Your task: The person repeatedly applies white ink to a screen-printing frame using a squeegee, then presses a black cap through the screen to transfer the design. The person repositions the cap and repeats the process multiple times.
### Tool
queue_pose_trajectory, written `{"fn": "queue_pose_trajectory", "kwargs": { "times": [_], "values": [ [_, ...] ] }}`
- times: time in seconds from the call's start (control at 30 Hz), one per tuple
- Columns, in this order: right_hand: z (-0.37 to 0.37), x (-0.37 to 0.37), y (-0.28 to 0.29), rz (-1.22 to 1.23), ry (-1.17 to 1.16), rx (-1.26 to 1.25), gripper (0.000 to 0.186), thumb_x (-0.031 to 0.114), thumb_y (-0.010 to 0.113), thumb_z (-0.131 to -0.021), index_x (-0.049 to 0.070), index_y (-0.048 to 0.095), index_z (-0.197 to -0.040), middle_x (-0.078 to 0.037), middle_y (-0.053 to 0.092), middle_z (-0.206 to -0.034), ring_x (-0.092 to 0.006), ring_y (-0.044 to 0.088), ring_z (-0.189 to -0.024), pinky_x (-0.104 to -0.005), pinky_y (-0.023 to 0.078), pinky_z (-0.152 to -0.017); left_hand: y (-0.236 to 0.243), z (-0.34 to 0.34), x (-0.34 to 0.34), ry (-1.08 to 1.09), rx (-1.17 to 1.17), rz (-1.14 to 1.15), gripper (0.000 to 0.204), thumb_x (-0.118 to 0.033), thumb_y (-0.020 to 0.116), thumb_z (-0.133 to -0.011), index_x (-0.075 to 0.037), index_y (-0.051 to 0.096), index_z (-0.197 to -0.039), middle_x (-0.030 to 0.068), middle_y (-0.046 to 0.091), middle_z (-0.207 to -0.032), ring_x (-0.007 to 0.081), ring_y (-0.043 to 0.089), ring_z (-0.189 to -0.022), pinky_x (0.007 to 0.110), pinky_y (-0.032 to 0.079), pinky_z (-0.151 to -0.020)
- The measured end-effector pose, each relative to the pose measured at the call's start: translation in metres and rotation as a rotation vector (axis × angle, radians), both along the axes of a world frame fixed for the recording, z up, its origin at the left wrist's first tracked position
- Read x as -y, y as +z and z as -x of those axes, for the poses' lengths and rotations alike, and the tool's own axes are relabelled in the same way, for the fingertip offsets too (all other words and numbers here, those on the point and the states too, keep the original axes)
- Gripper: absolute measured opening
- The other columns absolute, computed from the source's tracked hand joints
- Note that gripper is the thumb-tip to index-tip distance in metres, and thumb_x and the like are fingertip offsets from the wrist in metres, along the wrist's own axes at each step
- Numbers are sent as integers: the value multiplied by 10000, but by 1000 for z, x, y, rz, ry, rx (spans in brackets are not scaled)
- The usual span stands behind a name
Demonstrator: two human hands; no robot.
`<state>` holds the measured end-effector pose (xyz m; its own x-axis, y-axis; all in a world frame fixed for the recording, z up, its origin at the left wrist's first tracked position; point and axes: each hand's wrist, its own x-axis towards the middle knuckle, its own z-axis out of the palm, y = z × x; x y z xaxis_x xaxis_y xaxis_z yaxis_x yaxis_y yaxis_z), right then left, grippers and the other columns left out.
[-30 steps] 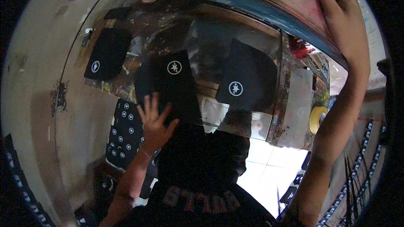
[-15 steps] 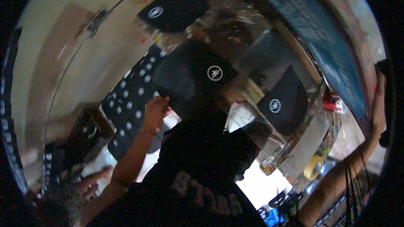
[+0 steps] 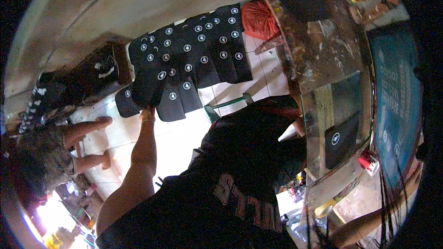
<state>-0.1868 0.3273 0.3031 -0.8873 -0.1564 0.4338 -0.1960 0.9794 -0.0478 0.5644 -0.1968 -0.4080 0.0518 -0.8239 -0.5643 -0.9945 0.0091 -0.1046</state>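
Pinching the near edge of a black panel (image 3: pixel 148 88), my L hand (image 3: pixel 146 113) is out past the bench (image 3: pixel 304 57), over a spread of similar black panels (image 3: pixel 206 70) in overlapping rows on the tiled floor. Half a sec ago that hand was at the bench edge by the middle panel; that one's now gone from the bench, so I'd judge it's the same pc. & the action has shifted from bench to floor spread. Two others lie on the bench: an upper panel (image 3: pixel 300 0) & a lower panel (image 3: pixel 342 140), approx. where they were.

My R hand (image 3: pixel 417 173) barely shows at the dark rim, near the teal screen (image 3: pixel 392 53); can't tell if its grip is on anything.

Markings: white round emblems w/ a star-like shape on the panels; pale lines of lettering, plus small pale shapes, on the screen; block letters w/ reddish outlines on the dark shirt (image 3: pixel 258 166); pale script on a dark bundle (image 3: pixel 110 61) at far L, by the wall.
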Motion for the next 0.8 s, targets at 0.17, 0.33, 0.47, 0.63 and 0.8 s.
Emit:
{"fn": "queue_pose_trajectory", "kwargs": {
  "times": [0.17, 0.33, 0.47, 0.63, 0.8],
  "values": [
    [58, -76, 7, -37, 183, 71, 565, 402, 415, -1079, -3, 553, -1448, -205, 540, -1480, -348, 504, -1364, -409, 367, -1144, -57, -65, -45, 963, -232, 81, 381, -384, 741, -901, -63, 720, -1105, 147, 732, -1075, 287, 689, -912, 429, 565, -769],
    [70, -94, 3, 133, 176, 139, 619, 451, 397, -1090, -1, 511, -1497, -165, 506, -1551, -300, 471, -1437, -376, 329, -1194, -84, -99, -71, 1713, -389, 290, 361, -347, 797, -855, -45, 733, -1042, 137, 743, -993, 275, 685, -838, 433, 561, -726],
    [55, -82, -8, 193, 183, 70, 615, 447, 433, -1079, -8, 525, -1482, -163, 509, -1548, -290, 476, -1436, -365, 326, -1199, -87, -105, -79, 1923, -322, 415, 350, -318, 842, -818, -30, 744, -991, 128, 752, -928, 265, 682, -778, 437, 558, -692],
    [42, -68, -15, 144, 187, 71, 616, 452, 450, -1074, -12, 540, -1469, -167, 514, -1543, -290, 472, -1438, -363, 328, -1199, -97, -85, -69, 1770, -283, 413, 327, -252, 884, -781, -7, 751, -953, 137, 761, -877, 279, 693, -740, 446, 563, -690],
    [43, -67, -17, -25, 245, 13, 621, 456, 441, -1078, -25, 550, -1455, -187, 530, -1523, -307, 493, -1410, -382, 348, -1184, -50, 36, -12, 870, -512, 704, 289, -266, 777, -873, -13, 680, -971, 146, 735, -966, 319, 704, -868, 461, 561, -817]
  ]
}}
